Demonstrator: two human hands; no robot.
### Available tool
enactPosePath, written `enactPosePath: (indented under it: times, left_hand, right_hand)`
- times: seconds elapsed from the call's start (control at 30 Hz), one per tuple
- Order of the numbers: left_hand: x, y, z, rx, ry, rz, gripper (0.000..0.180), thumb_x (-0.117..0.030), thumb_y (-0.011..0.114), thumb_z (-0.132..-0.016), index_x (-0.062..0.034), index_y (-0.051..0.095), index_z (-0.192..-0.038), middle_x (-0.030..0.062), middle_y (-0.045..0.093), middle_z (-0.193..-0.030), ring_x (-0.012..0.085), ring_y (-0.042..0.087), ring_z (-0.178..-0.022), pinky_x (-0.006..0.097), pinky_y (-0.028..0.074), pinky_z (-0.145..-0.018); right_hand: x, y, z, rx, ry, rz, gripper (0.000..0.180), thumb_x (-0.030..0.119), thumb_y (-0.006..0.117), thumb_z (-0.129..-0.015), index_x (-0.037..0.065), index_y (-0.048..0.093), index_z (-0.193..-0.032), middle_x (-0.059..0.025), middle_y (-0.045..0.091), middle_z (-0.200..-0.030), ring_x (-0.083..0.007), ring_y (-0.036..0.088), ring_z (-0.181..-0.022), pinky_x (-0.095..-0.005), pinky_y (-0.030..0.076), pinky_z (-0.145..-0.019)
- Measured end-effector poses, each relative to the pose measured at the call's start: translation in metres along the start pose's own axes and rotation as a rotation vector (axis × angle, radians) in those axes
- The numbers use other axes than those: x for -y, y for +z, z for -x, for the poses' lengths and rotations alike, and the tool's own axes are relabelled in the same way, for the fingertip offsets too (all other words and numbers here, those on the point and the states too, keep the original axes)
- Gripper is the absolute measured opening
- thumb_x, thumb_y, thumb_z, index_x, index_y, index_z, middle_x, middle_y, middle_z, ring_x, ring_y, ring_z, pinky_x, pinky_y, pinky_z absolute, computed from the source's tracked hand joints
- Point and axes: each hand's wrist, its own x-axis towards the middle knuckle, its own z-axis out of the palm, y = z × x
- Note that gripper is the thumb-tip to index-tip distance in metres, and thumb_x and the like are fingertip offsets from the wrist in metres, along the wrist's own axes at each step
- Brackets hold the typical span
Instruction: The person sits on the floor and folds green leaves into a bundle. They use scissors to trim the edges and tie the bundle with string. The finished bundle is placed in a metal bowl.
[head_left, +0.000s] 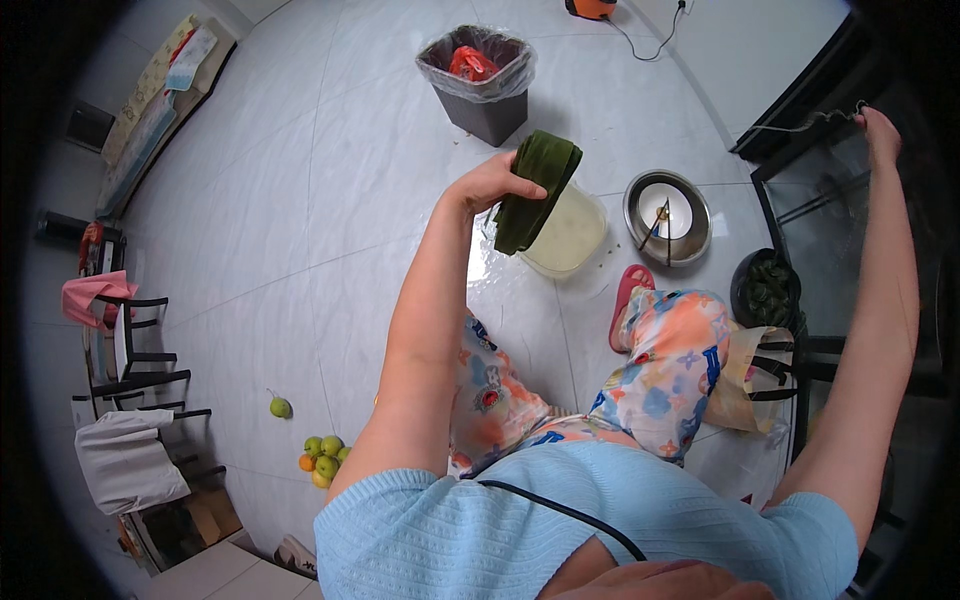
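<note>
My left hand (pixel 492 184) is closed round a folded bundle of long green leaves (pixel 540 185), thumb on top and fingers behind. The bundle hangs above a translucent plastic tub (pixel 575 240) of pale, cloudy contents, covering part of it. Far to the right, my outstretched right hand (pixel 880 135) grips a thin, light-coloured string (pixel 815 120), which trails left across the dark frame. To the right of the tub stands a steel basin (pixel 693 245) with a white bowl (pixel 672 200) in it. Two dark sticks like chopsticks lie across the bowl.
A grey bin (pixel 485 118) with a plastic liner stands ahead. At right are a dark pot (pixel 768 285) of dark green contents, a cloth bag (pixel 738 395) and a black-framed rack (pixel 765 205). Several fruits (pixel 325 455) lie on the floor at left, near chairs (pixel 150 357).
</note>
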Motion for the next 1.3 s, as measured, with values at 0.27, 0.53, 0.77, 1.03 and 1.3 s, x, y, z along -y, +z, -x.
enactPosePath:
  times: [0.27,0.53,0.77,1.03,1.3]
  left_hand:
    - [0.003,-0.001,-0.001,-0.125,0.044,0.172,0.059,0.000,0.077,-0.075,-0.0045,0.052,-0.129,0.0052,0.062,-0.114,0.0184,0.060,-0.106,0.036,0.048,-0.096]
    - [0.005,0.013,-0.014,-0.013,0.157,0.374,0.046,-0.010,0.075,-0.082,-0.0048,0.056,-0.124,0.0058,0.063,-0.111,0.0196,0.062,-0.104,0.037,0.051,-0.094]
    - [-0.002,0.036,-0.028,0.207,0.240,0.492,0.061,-0.015,0.076,-0.081,-0.0043,0.048,-0.135,0.0191,0.053,-0.138,0.0247,0.060,-0.115,0.042,0.050,-0.101]
    - [0.012,0.027,-0.018,0.211,0.344,0.590,0.061,-0.019,0.076,-0.083,-0.0059,0.048,-0.136,0.0161,0.053,-0.140,0.0243,0.059,-0.118,0.043,0.048,-0.103]
    - [0.020,0.029,-0.086,0.278,0.392,0.874,0.024,0.001,0.068,-0.087,0.0025,0.066,-0.112,0.0141,0.071,-0.110,0.0260,0.066,-0.105,0.041,0.051,-0.095]
  right_hand:
    - [0.023,0.062,0.100,0.481,-0.300,0.245,0.020,0.017,0.064,-0.090,0.003,0.070,-0.102,-0.0045,0.067,-0.075,-0.0118,0.063,-0.065,-0.0271,0.048,-0.059]
    - [0.091,0.111,0.184,0.620,-0.471,0.278,0.029,0.031,0.062,-0.090,0.006,0.071,-0.102,-0.0022,0.067,-0.074,-0.0087,0.056,-0.066,-0.0242,0.042,-0.062]
    - [0.144,0.151,0.230,0.700,-0.527,0.127,0.026,0.031,0.062,-0.091,0.008,0.069,-0.102,0.0007,0.064,-0.069,-0.0019,0.043,-0.053,-0.0210,0.031,-0.048]
    - [0.182,0.186,0.280,0.799,-0.751,0.226,0.032,0.039,0.063,-0.092,0.010,0.070,-0.106,-0.0003,0.065,-0.076,-0.0053,0.050,-0.062,-0.0207,0.036,-0.053]
    - [0.068,0.257,0.221,1.009,-0.608,0.314,0.027,0.033,0.062,-0.097,0.011,0.069,-0.111,0.0014,0.061,-0.070,-0.0023,0.035,-0.047,-0.0219,0.025,-0.043]
